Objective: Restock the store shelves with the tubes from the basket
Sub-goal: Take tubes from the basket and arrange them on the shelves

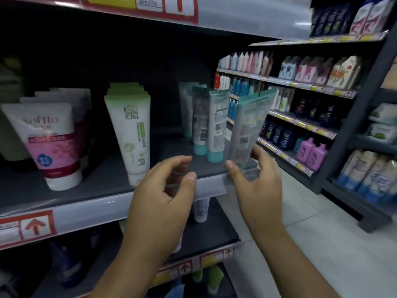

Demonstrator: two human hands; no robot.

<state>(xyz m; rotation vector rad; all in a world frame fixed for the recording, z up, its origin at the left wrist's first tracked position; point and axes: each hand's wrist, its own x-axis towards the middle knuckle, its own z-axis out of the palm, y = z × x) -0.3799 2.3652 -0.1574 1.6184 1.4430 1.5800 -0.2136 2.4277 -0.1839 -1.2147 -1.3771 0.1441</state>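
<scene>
My right hand grips the lower end of a teal-and-grey tube, held tilted at the right end of the grey shelf, cap end down behind my fingers. Two matching tubes stand on their teal caps just left of it, with more behind them. My left hand hovers in front of the shelf edge, fingers curled and apart, holding nothing. The basket is out of view.
A row of white-and-green tubes and a row of pink "softto" tubes stand further left on the same shelf. Bare shelf lies between the rows. A lower shelf holds more products. Across the tiled aisle stand stocked shelves.
</scene>
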